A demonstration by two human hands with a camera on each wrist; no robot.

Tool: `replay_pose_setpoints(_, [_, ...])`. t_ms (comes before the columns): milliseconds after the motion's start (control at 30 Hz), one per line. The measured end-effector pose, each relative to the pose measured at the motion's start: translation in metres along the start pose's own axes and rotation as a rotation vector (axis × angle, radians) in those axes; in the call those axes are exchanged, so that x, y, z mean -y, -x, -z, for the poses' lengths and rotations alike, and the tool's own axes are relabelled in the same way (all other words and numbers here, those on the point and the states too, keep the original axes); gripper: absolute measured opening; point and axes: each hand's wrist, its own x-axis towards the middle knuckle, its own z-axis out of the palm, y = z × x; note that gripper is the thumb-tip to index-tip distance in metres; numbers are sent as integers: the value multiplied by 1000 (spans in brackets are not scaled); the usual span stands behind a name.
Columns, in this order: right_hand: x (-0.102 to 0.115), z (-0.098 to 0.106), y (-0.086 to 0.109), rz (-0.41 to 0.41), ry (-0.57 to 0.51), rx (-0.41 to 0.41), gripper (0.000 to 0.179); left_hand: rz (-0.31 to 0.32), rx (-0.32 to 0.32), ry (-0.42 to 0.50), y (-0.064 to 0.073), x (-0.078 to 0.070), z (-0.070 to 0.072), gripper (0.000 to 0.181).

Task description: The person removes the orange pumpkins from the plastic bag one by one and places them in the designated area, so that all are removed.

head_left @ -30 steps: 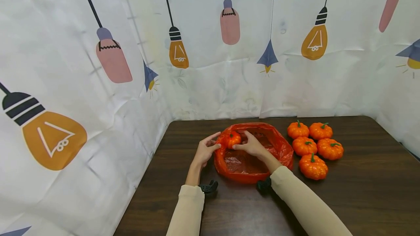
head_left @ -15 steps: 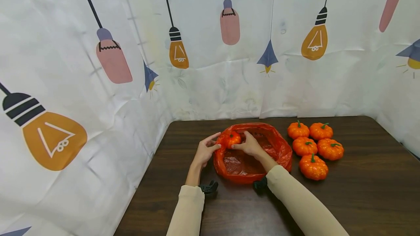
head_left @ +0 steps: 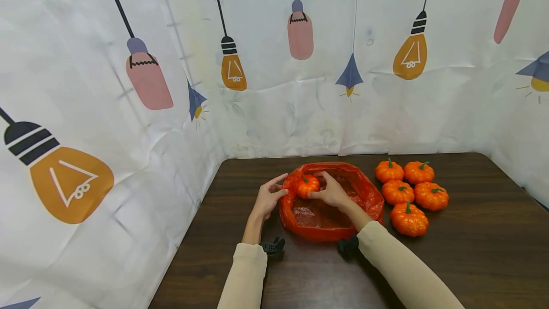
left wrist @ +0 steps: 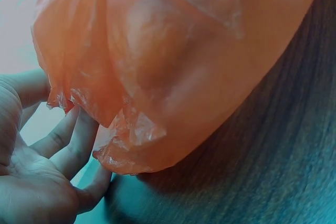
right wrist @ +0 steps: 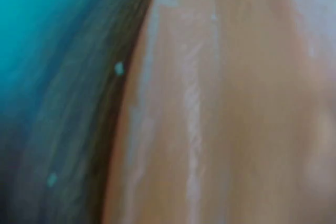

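A red plastic bag (head_left: 317,233) stands on the table with its mouth spread wide. At its left rim my left hand (head_left: 267,200) pinches the plastic between thumb and fingers; in the left wrist view the fingers (left wrist: 79,140) lie against the bag's gathered edge. Inside the mouth, near that same rim, is a small orange pumpkin (head_left: 308,187) with a green stem. My right hand (head_left: 332,192) reaches over the bag and holds this pumpkin from the right, thumb in front and fingers behind. Blurred red plastic fills most of the right wrist view, hiding that hand's fingers.
Several more small pumpkins (head_left: 409,218) sit in a cluster on the dark wooden table (head_left: 480,252), just right of the bag. A white cloth printed with lamps (head_left: 274,118) hangs behind the table and along its left side.
The pumpkin in my right hand has shifted slightly right and toward me, its stem now tilting left. My right forearm has moved a little right; the left hand keeps its place at the rim.
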Motion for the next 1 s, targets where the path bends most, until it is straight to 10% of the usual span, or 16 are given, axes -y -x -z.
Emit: replay_pose_setpoints(1000, [1, 32, 36, 68, -62, 87, 69, 12, -28, -14, -12, 18, 0, 54])
